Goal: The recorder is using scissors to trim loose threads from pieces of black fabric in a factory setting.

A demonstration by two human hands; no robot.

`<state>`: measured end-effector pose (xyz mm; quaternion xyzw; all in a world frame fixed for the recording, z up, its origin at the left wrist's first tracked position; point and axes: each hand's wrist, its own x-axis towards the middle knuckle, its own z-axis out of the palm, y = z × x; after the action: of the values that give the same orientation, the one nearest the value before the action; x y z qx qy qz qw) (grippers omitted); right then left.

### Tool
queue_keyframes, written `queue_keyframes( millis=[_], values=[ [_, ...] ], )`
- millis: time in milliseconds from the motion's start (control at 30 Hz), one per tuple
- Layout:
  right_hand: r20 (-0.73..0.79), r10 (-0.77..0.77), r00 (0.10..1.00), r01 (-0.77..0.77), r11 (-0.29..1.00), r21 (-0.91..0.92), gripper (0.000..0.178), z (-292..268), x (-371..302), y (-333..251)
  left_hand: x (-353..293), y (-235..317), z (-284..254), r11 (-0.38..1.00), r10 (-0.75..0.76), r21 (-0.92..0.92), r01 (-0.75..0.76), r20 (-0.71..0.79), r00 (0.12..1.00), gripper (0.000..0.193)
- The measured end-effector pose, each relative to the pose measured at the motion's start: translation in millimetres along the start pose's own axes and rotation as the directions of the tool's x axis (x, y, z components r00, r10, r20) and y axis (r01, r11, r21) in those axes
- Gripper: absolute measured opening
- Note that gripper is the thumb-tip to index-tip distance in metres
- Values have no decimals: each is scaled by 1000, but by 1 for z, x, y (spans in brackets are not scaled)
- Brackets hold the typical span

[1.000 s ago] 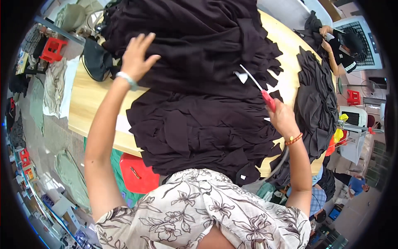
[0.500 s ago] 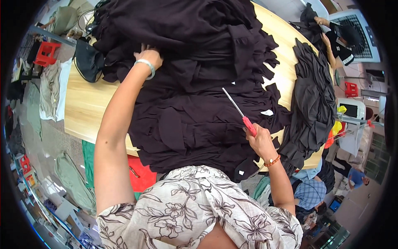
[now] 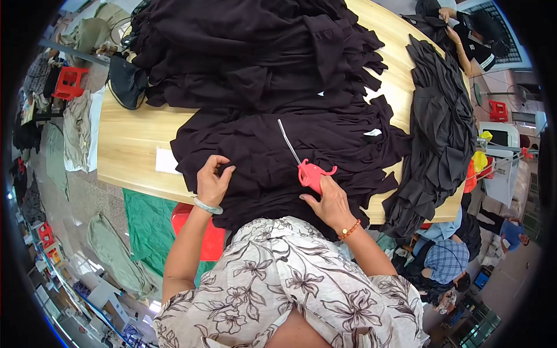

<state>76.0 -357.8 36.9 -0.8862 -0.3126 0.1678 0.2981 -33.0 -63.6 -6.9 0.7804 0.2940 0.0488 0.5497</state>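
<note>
Dark garments lie piled on the wooden table in front of me. Over the near dark garment [image 3: 255,136] my left hand [image 3: 212,181] hovers or rests at its left part; thumb and forefinger are apart and nothing shows between them. In my right hand [image 3: 333,203] is a pink air blow gun [image 3: 313,174] with a long, thin, slightly bent metal nozzle pointing away over the same garment. Toward the garment's right end sits a small white label [image 3: 372,133]. Beyond it rises a larger heap of dark garments [image 3: 232,52].
A row of black fabric pieces [image 3: 435,127] lies along the right of the table [image 3: 136,130]. A black pouch-like item [image 3: 126,82] and a white paper [image 3: 166,160] are at the left. Another person [image 3: 476,43] handles black cloth at the far right. A red stool [image 3: 70,83] stands leftward.
My left hand has come back from the far heap to the near garment's left part. My right hand has moved left and nearer with the air blow gun, turning it.
</note>
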Motion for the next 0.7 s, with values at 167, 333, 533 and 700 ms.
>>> queue_keyframes(
  millis=[167, 333, 533, 700],
  values=[
    [-101, -37, 994, 20, 986, -166, 67, 3, 16, -2, -6, 73, -49, 903, 46, -411, -129, -206, 977, 19],
    [-72, -4, 997, -10, 981, -192, 60, 7, 32, 8, 8, 121, -61, 780, 227, -465, -419, -414, 882, 17],
    [-173, 22, 985, 10, 984, 179, 40, -94, 32, 7, -10, 140, -75, 451, 215, -753, -479, -429, 877, 23],
    [-615, -125, 779, 137, 990, -28, 43, -171, 44, -17, 27, 143, -79, 425, 301, -860, -283, -161, 940, 40]
  ],
)
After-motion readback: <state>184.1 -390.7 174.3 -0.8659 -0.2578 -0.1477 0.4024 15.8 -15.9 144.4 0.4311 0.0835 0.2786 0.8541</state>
